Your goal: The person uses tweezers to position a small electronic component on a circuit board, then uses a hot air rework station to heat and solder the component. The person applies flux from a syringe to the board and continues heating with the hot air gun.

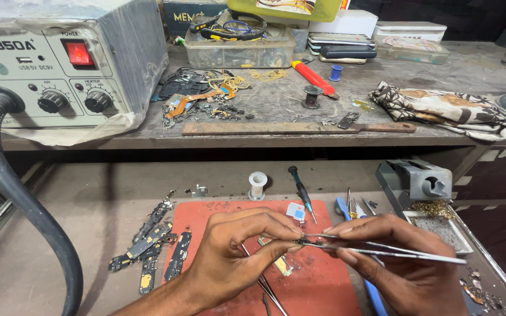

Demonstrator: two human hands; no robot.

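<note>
Both hands (229, 257) (405, 263) pinch tweezers (382, 250) at fingertips (294, 233).

A pair of slim silver metal tweezers (382, 250) lies nearly level above the red rubber work mat (323, 287), its long arms running from the right toward the left, tips pressed together. At those tips sits a tiny dark metallic component (303, 240), too small to make out in detail, pinched from both sides and held just above the mat, near a small gold-toned flex strip (282, 264) lying flat there
</note>
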